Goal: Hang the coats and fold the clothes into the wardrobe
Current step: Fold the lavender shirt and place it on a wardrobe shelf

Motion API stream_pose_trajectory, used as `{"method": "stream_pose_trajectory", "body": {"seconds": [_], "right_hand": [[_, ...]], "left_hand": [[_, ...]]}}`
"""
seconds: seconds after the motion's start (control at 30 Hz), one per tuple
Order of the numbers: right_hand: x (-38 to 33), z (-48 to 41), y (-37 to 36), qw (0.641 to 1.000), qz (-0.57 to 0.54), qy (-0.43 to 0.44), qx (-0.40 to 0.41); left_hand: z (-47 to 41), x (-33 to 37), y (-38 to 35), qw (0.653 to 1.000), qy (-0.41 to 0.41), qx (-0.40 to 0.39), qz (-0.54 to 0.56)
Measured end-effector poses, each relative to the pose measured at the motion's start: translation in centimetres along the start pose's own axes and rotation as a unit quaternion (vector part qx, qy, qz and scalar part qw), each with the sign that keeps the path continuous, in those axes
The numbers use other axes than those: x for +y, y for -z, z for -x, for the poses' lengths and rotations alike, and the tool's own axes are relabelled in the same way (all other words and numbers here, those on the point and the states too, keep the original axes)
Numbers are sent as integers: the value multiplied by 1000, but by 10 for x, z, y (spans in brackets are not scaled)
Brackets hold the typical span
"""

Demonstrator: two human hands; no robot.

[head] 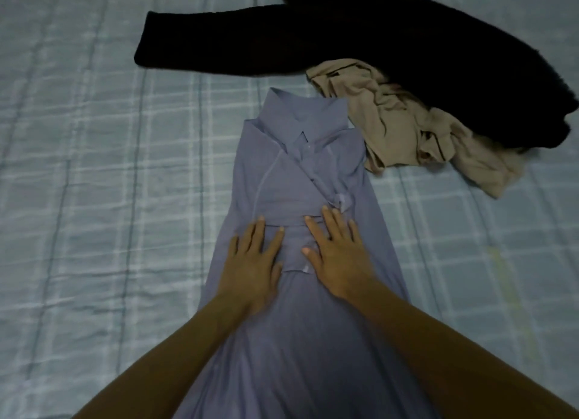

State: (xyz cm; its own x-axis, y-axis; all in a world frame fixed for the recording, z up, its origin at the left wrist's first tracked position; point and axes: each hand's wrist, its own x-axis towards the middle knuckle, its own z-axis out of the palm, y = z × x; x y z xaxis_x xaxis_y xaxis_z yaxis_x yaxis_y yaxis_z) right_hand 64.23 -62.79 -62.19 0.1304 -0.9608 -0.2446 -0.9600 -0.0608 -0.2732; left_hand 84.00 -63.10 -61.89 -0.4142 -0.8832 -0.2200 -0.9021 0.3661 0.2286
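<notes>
A long lilac-grey collared garment [283, 174] lies flat on the bed, its collar pointing away from me and its sleeves folded across the chest. My left hand [253, 266] presses flat on it at waist height, fingers straight. My right hand [336, 254] lies flat beside it on the folded sleeve, fingers spread. A crumpled beige garment [404, 127] sits to the upper right, touching the collar. A black fuzzy coat [391, 42] sprawls across the far side, partly over the beige one.
The bed is covered with a pale blue checked quilt [94, 199]. Bare quilt stretches to the left of the lilac garment and to its lower right. No wardrobe or hanger is in view.
</notes>
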Motion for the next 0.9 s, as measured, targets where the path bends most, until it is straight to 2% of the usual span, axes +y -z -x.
{"method": "stream_pose_trajectory", "body": {"seconds": [0.1, 0.17, 0.33, 0.43, 0.6, 0.73, 0.8, 0.9], "right_hand": [[12, 13, -1, 998, 38, -21, -45], [10, 18, 8, 996, 52, -17, -65], [-15, 53, 18, 999, -17, 22, 19], [-37, 88, 2, 998, -24, 42, 38], [-73, 166, -43, 998, -10, 65, 11], [-106, 233, -71, 998, 3, 61, -22], [-120, 265, -79, 998, 8, 61, -20], [-126, 304, -80, 999, 8, 47, -18]], "left_hand": [[21, 0, -2, 999, 50, -8, -3], [33, -1, -1, 999, 45, -9, -19], [64, 5, 3, 999, -17, 21, -47], [99, 1, -4, 999, -17, 19, -30], [197, -17, -20, 993, 109, 20, 50], [295, -15, -33, 973, 214, 12, 86], [326, -7, -32, 949, 277, -25, 149], [340, 8, -22, 930, 281, -2, 237]]}}
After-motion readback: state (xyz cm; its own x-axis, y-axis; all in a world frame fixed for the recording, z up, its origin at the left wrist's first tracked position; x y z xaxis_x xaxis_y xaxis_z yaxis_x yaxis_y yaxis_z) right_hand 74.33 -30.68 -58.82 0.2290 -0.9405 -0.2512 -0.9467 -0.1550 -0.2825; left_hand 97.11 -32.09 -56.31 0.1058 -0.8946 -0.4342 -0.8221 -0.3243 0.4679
